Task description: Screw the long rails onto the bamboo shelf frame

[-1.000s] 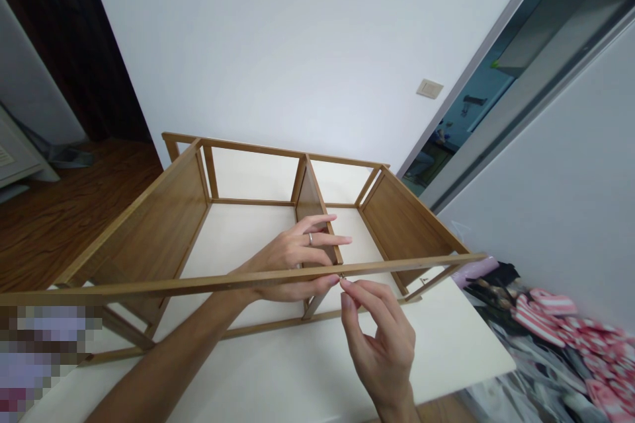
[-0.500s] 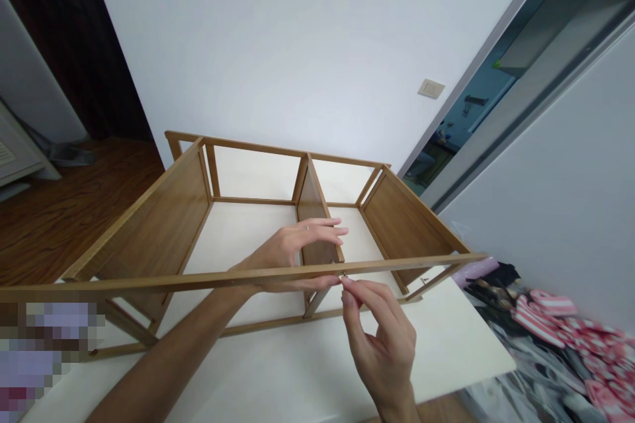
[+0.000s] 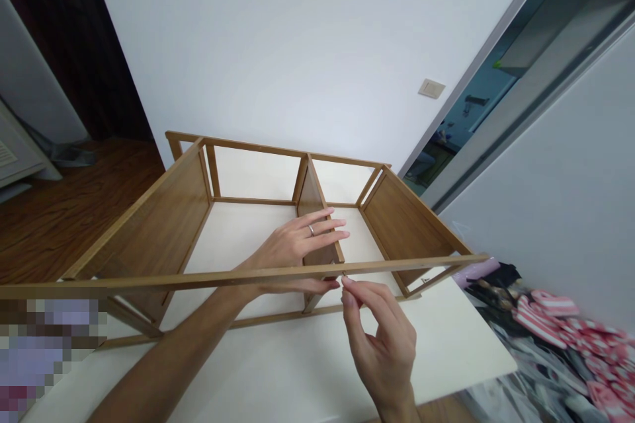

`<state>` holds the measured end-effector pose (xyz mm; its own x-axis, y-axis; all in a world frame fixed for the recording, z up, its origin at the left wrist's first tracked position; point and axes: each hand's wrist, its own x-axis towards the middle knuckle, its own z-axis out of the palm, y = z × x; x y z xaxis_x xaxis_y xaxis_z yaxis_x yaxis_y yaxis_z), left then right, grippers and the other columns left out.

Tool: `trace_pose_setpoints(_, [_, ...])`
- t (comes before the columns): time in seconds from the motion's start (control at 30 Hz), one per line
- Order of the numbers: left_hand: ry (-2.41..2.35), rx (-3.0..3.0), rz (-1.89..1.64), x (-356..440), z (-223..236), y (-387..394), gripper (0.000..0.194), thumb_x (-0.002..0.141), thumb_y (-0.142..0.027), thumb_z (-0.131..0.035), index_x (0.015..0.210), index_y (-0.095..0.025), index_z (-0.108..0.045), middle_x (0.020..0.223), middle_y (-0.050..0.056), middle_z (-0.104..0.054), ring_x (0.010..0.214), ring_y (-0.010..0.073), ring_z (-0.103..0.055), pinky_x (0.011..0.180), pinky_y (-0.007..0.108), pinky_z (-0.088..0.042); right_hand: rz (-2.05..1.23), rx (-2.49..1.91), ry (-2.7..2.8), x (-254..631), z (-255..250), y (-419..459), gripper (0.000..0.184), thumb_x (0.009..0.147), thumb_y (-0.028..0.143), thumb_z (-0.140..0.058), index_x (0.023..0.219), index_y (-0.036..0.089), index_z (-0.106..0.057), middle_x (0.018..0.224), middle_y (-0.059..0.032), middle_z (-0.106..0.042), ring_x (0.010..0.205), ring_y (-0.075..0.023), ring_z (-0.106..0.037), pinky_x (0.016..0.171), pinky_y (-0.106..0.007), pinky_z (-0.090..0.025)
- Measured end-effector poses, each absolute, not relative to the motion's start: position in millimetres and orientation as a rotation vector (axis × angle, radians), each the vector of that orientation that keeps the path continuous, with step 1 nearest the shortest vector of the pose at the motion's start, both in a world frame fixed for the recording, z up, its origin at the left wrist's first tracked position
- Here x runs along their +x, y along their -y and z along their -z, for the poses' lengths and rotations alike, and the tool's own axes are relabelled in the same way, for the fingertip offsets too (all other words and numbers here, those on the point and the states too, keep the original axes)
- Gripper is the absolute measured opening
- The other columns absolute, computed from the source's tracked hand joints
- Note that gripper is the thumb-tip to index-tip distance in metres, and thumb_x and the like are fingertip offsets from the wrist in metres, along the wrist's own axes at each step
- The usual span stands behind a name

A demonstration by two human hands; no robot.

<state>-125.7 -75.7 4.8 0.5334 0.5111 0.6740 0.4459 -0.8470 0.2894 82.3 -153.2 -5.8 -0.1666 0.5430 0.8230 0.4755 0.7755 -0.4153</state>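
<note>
A wooden frame (image 3: 278,273) with wooden side panels stands on a white board. My left hand (image 3: 297,241) reaches behind its front rail, fingers stretched out and spread across the upright middle panel (image 3: 311,195). The left thumb shows below the rail, close to the joint with the panel. Just under the rail at that joint, my right hand (image 3: 380,324) is closed, its thumb and index finger pinched together. Whatever sits between those fingertips is too small to make out.
The white board (image 3: 297,370) reaches out in front of the frame. Clothes (image 3: 550,317) and clear plastic (image 3: 526,370) lie in a pile at right. A white wall (image 3: 278,46) rises behind, with a light switch (image 3: 431,88) beside a doorway.
My left hand's fingers have spread wider and turned, so its ring shows more plainly. The left thumb has drawn slightly left of the right fingertips. My right hand has hardly moved.
</note>
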Motion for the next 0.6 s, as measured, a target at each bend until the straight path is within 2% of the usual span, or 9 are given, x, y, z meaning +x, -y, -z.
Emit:
trace_pose_setpoints(0.23, [-0.843,2.692,-1.224,-125.3,-5.5,75.8,0.062,0.086,-0.043,-0.08,0.14,-0.021,-0.062,0.15,0.009,-0.064,0.151,0.0313,-0.048,0.119,0.045,-0.05,-0.074,-0.804,1.812,82.4,6.1,152.7,0.038,0.092,-0.002,-0.064,0.122,0.021,-0.071,0.1,-0.0059,-0.072,0.087,-0.0136,-0.071,0.071,-0.023,-0.063])
trace_pose_setpoints(0.4, [-0.825,2.676,-1.251,-125.2,-5.2,75.5,0.061,0.085,-0.042,-0.08,0.14,-0.021,-0.062,0.15,0.009,-0.065,0.152,0.0318,-0.048,0.119,0.045,-0.051,0.035,-0.815,1.785,78.9,4.2,152.7,0.035,0.092,-0.002,-0.065,0.117,0.021,-0.074,0.108,-0.0073,-0.073,0.1,-0.016,-0.073,0.088,-0.028,-0.065])
trace_pose_setpoints(0.6, [-0.807,2.665,-1.277,-124.3,-3.5,74.2,0.061,0.084,-0.041,-0.08,0.138,-0.022,-0.061,0.148,0.011,-0.065,0.151,0.0335,-0.048,0.119,0.047,-0.051,0.051,-0.818,1.776,78.0,8.5,152.7,0.038,0.091,-0.002,-0.066,0.119,0.022,-0.073,0.107,-0.0061,-0.077,0.099,-0.0174,-0.076,0.091,-0.03,-0.065])
